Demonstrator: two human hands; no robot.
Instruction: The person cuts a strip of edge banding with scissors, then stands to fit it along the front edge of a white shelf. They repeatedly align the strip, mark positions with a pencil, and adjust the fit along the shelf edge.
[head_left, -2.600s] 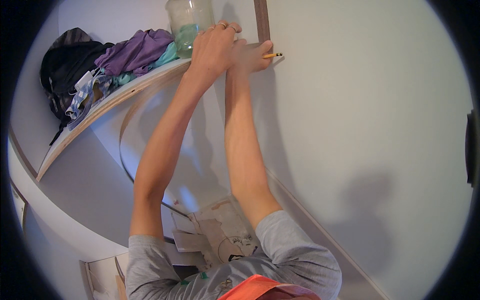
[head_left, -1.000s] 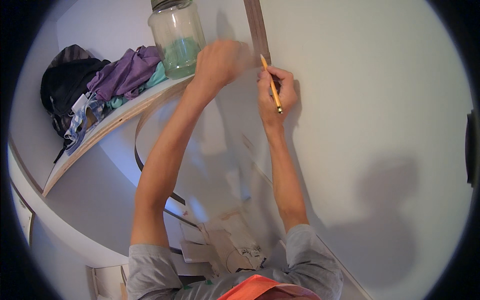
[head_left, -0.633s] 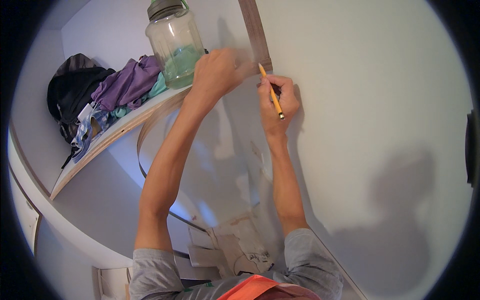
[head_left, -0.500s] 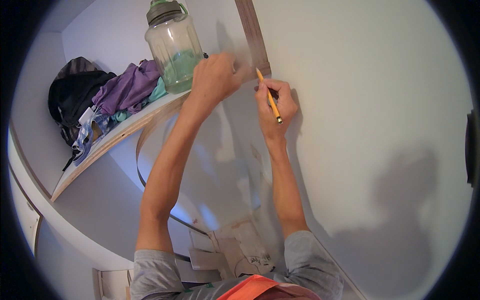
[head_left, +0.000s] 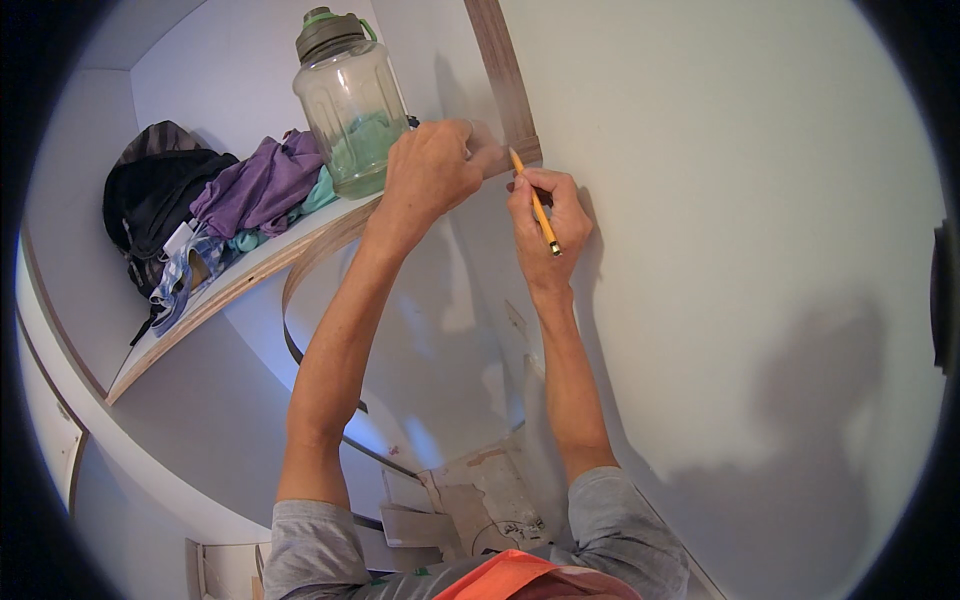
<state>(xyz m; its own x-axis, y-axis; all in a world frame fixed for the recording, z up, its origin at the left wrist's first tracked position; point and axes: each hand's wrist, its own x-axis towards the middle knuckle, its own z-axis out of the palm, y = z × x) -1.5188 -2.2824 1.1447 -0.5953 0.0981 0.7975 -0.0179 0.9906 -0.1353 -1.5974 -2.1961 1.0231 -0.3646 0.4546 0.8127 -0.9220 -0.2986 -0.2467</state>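
My left hand point(head_left: 430, 170) is at the right end of a curved shelf point(head_left: 232, 287), fingers bent and pressed at its front edge. They hold a thin wood-coloured edging strip point(head_left: 320, 242), which runs out from under my wrist and droops in a loop below the shelf. Most of the grip is hidden by the back of the hand. Just right of it, my right hand point(head_left: 562, 225) pinches a yellow pencil point(head_left: 542, 215). The pencil's point is up, close to the left fingertips and the foot of a wood-coloured upright edge point(head_left: 505, 80).
A large clear bottle point(head_left: 350, 110) with greenish contents stands on the shelf, close behind my left hand. Further left lie a purple cloth point(head_left: 262, 185) and a black bag point(head_left: 160, 195). A white wall panel point(head_left: 720, 200) rises on the right. Loose boards point(head_left: 415, 525) lie below.
The view has shifted slightly, so the shelf and both hands sit a little lower in the picture. The pencil stays in my right hand, close to the left fingertips.
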